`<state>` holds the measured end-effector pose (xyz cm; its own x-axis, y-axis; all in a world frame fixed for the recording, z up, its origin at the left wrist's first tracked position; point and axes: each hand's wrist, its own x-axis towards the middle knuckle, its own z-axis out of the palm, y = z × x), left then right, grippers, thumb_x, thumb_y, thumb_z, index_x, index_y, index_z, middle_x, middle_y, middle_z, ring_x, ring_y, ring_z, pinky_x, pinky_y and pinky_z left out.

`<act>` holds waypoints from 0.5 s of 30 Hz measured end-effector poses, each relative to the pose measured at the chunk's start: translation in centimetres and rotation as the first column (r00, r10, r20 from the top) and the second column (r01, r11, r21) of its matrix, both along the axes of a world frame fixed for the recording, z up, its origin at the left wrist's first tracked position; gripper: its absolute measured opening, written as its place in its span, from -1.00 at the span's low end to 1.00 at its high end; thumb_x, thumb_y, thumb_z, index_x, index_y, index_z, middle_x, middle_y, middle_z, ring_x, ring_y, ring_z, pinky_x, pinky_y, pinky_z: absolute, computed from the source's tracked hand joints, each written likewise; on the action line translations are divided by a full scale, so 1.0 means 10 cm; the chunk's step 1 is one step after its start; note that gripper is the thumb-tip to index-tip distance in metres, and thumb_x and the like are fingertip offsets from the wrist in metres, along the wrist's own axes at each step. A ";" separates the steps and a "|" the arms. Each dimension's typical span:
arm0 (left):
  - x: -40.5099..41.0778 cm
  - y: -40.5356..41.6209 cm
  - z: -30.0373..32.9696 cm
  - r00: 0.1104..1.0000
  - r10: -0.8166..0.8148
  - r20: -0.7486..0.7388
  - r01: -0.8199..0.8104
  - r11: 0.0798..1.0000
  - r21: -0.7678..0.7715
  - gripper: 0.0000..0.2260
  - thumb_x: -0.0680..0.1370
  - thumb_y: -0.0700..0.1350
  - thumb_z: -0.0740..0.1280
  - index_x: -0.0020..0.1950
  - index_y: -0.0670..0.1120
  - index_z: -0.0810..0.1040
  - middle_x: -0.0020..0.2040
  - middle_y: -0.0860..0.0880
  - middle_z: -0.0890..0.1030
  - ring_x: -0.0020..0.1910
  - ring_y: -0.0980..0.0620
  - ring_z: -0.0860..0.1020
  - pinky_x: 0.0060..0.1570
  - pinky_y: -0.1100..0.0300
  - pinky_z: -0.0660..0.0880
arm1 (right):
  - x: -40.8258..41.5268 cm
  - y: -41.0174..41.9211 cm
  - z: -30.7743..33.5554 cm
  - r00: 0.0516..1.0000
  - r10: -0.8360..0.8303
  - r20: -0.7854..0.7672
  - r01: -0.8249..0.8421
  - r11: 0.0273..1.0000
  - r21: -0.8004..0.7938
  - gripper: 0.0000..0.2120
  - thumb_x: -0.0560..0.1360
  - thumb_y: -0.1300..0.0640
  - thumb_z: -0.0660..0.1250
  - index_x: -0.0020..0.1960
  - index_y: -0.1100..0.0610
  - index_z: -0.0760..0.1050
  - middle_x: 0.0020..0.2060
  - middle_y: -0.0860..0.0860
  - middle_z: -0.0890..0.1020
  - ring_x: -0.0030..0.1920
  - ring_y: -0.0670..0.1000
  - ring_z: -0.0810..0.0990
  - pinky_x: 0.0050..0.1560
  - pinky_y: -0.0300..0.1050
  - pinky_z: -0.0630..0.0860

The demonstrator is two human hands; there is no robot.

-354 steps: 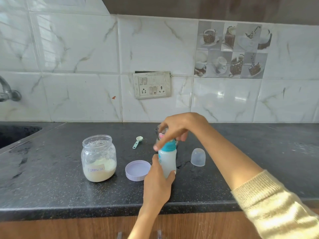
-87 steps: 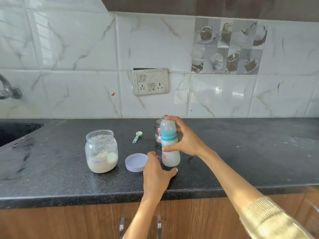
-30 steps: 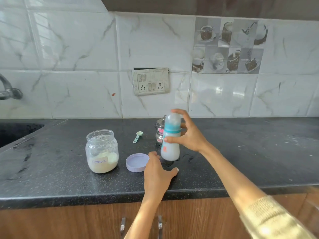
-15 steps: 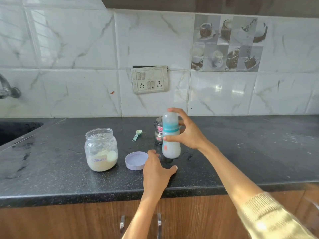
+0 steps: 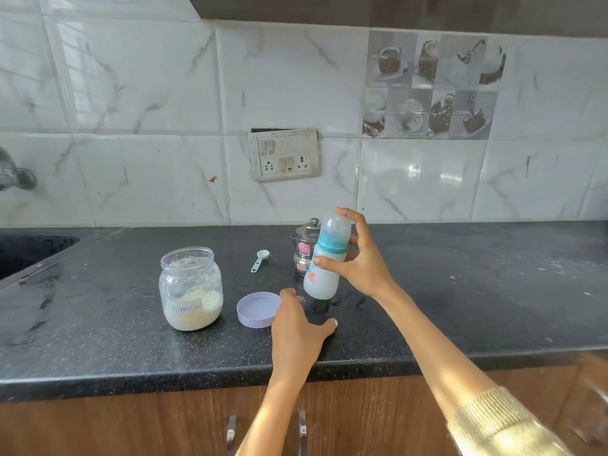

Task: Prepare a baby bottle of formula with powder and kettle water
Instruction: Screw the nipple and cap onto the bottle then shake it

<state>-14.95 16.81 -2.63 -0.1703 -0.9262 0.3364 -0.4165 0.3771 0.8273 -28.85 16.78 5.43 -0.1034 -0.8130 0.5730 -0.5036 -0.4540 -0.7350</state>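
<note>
Your right hand [image 5: 357,258] grips the baby bottle [image 5: 325,258] around its middle, thumb on the near side and fingers curled round the far side, with one fingertip up against the clear cap. The bottle hangs just above the surface [image 5: 460,291], tilted with its top leaning to your right; its teal collar shows, and the lower part holds a whitish fill. Your fingers cover the bottle's right flank, so the print there cannot be read.

Your left hand [image 5: 297,327] rests on the surface below and slightly left of the bottle, fingers relaxed and holding nothing, thumb spread to the right. Its fingertips lie just beside the lilac lid [image 5: 258,309], which sits open side up to the left of that hand; whether they touch it is not clear.

Further left of the lid stands the glass jar [image 5: 190,287], uncapped, with pale powder in its lower part and a handwritten label that seems to read "Formula". Behind the bottle, partly hidden by it, a small steel kettle [image 5: 304,250] shows only its knob, lid and left side. Left of the kettle lies a small green scoop [image 5: 260,260], bowl away from you.

At the far left edge, a tap [image 5: 14,176] and a sink [image 5: 29,251] are cut off by the frame.
</note>
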 end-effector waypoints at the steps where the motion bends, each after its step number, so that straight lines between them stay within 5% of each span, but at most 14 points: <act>1: 0.00 0.00 0.00 1.000 -0.002 0.002 0.003 1.000 -0.005 -0.29 0.34 -0.01 0.53 0.35 -0.13 0.22 0.29 -0.07 0.46 0.26 0.01 0.43 0.08 0.28 0.30 | 0.01 0.01 0.02 1.000 0.005 -0.013 -0.005 1.000 0.008 -0.27 0.26 0.18 0.58 0.23 -0.26 0.27 0.09 -0.29 0.48 0.08 -0.16 0.54 0.06 -0.17 0.55; 3: -0.01 0.00 0.00 1.000 -0.001 -0.004 0.001 1.000 -0.006 -0.28 0.34 -0.01 0.53 0.35 -0.13 0.22 0.30 -0.07 0.46 0.27 0.01 0.42 0.09 0.28 0.30 | 0.02 0.02 0.06 0.994 0.035 -0.106 -0.032 0.999 0.033 -0.28 0.26 0.18 0.58 0.23 -0.25 0.29 0.09 -0.31 0.48 0.06 -0.24 0.53 0.07 -0.23 0.54; 6: 0.00 -0.01 0.01 1.000 -0.003 0.001 0.003 1.000 0.000 -0.29 0.35 -0.01 0.52 0.34 -0.13 0.22 0.30 -0.07 0.46 0.28 0.01 0.42 0.09 0.27 0.29 | 0.00 0.01 0.09 1.000 -0.007 0.030 0.008 0.999 -0.033 -0.28 0.28 0.20 0.57 0.23 -0.25 0.27 0.09 -0.26 0.49 0.07 -0.14 0.55 0.02 -0.23 0.56; 9: -0.01 -0.01 0.02 1.000 0.008 0.004 -0.008 1.000 -0.011 -0.28 0.34 0.00 0.53 0.35 -0.13 0.22 0.28 -0.06 0.47 0.26 0.01 0.43 0.06 0.28 0.30 | 0.03 0.02 0.06 0.994 0.046 -0.101 -0.039 0.997 0.062 -0.27 0.27 0.16 0.58 0.24 -0.26 0.27 0.15 -0.29 0.45 0.12 -0.13 0.52 0.06 -0.17 0.55; 15: 0.00 0.01 0.02 1.000 0.012 0.023 -0.012 1.000 -0.017 -0.27 0.33 -0.02 0.54 0.35 -0.13 0.22 0.29 -0.07 0.48 0.25 0.00 0.45 0.08 0.26 0.36 | -0.02 0.03 -0.09 0.994 0.109 -0.022 -0.104 0.984 0.147 -0.24 0.31 0.29 0.53 0.28 -0.20 0.22 0.23 -0.25 0.38 0.17 -0.08 0.51 0.02 -0.23 0.56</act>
<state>-14.93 16.91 -2.40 -0.1669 -0.9224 0.3483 -0.4397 0.3858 0.8110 -29.09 17.06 4.54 0.0034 -0.8935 0.4490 -0.4805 -0.3952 -0.7829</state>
